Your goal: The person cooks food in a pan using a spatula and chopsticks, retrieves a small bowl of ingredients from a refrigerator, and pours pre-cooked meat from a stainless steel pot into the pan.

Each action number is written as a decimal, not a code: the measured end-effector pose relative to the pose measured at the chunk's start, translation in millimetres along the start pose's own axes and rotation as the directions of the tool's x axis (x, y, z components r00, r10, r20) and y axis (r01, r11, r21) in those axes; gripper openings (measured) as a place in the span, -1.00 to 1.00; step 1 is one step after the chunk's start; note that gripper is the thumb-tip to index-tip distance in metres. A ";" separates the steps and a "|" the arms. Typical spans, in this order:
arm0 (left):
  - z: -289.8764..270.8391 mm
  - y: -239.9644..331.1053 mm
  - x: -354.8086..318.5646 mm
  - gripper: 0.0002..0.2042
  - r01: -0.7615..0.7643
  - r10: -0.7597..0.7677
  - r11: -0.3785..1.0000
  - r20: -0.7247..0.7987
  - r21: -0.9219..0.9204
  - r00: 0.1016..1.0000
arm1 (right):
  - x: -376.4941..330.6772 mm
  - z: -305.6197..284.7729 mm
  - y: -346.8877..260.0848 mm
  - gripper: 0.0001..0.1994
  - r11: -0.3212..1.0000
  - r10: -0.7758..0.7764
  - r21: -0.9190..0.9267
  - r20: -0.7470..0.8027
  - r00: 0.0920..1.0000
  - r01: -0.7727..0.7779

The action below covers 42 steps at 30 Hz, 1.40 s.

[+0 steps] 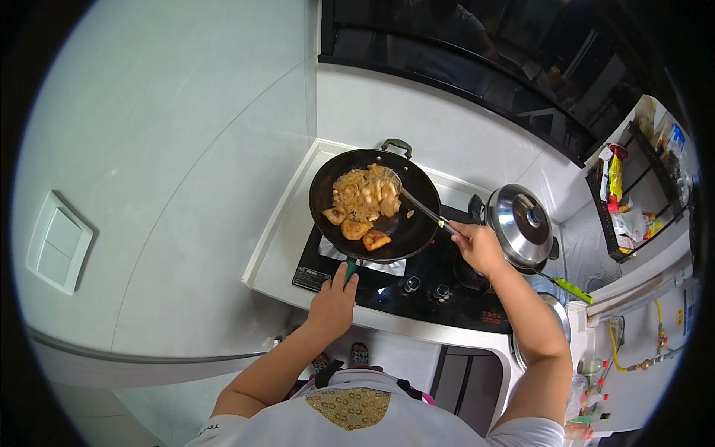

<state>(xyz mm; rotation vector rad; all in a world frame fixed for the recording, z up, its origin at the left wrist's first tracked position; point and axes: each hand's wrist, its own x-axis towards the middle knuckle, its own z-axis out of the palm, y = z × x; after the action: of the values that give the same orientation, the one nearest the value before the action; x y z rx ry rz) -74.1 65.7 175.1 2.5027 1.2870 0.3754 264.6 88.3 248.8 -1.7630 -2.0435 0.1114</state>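
Gripping wok (406, 223) handle, left hand (333, 302) closed; right hand (477, 246) closed around spatula (418, 205) stirring food (363, 201) ahead.

Bright even daylight, sharp centre, fisheye-bent dark rim

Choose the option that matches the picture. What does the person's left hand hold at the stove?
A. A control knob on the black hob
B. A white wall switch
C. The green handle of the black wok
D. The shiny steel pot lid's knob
C: the left hand closes its grip on the green handle of the round black wok, while the right hand holds the long metal spatula in the food.
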 end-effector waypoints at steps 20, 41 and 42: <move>-5.6 0.8 -0.5 -0.43 0.040 -0.039 0.999 0.034 -0.034 0.999 | 19.8 -31.0 -33.8 -0.53 0.691 -0.351 -0.640 0.112 0.930 0.337; -7.7 3.9 0.6 -0.41 0.036 -0.036 0.999 0.067 0.000 0.997 | -6.4 -25.5 -23.1 -0.64 0.751 -0.425 -0.556 0.007 0.905 0.357; -6.9 3.6 0.8 -0.41 0.037 -0.038 0.999 0.069 0.009 0.997 | -6.3 -21.1 -24.6 -0.64 0.752 -0.429 -0.554 0.001 0.903 0.358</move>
<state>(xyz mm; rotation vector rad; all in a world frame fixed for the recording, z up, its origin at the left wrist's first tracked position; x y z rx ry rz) -73.5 65.3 182.9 2.4714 1.3086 0.2732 250.3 73.1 274.5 -1.5060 -2.4572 -0.7695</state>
